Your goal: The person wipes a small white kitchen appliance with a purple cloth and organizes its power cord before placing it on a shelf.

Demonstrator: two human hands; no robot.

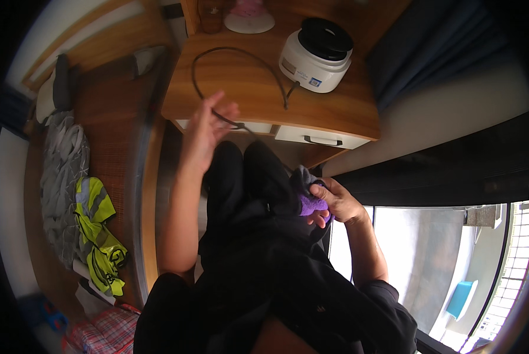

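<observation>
My right hand [335, 201] is closed around a purple and grey cloth [312, 199] beside my right thigh. A dark power cord [246, 51] loops over the wooden desk top [242, 88] and runs down past the desk's front edge towards the cloth; whether it passes through the cloth is hard to see. My left hand [211, 124] is raised at the desk's front edge with its fingers spread, blurred, next to the cord; it does not clearly grip it. The cord's other end reaches a white appliance with a black top [315, 62], standing on the desk.
A white drawer with a black handle [322, 138] lies under the desk top. The pink and white base of an object [249, 20] stands at the back. To the left, a bed bears a grey blanket [63, 186] and a yellow reflective vest [97, 230]. Dark curtains [437, 48] hang at the right.
</observation>
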